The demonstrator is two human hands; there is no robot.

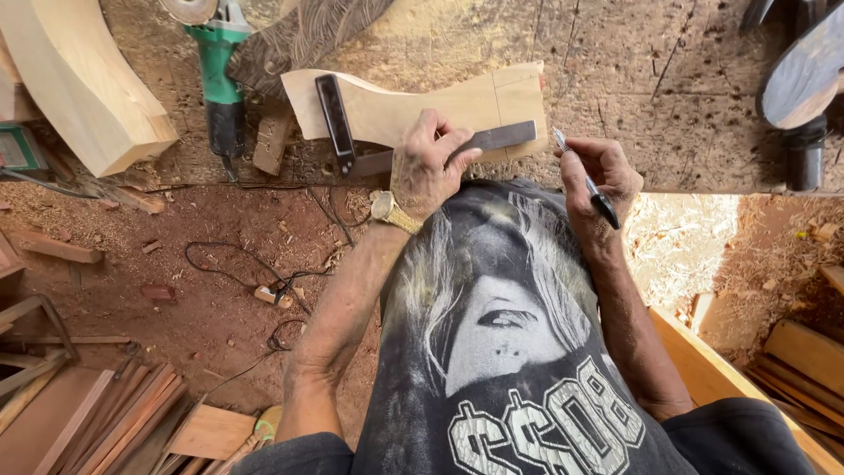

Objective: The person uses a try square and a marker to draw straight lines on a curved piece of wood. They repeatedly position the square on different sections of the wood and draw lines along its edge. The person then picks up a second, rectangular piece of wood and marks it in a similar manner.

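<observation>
Marking out looks to be the step in hand: the pale, curved-edged flat wooden workpiece (413, 105) lies on the scarred, sawdust-strewn brown workbench (668, 97), near its front edge, and a try square with a dark wooden stock and grey steel blade (352, 132) rests across it. The left hand (426, 167), a gold wristwatch (391, 211) on its wrist, presses flat on the blade with fingers spread, pinning it to the wood rather than closing round anything. The right hand (598, 180) hovers just beside the workpiece's right end, fingers closed on a slim black pen with a silver tip (585, 180), the tip pointing up toward the blade's end but apparently not touching the wood. Faint ruled lines already show near that end. A further line would, I judge, call for the square kept steady and the tip drawn along the blade's edge.

On the bench's left lie a large pale curved timber block (83, 84) and a green-bodied angle grinder (220, 75). Below, the reddish, shaving-covered dirt floor (176, 290) carries a black cable (246, 264), with stacked reddish wooden boards (105, 413) at lower left.
</observation>
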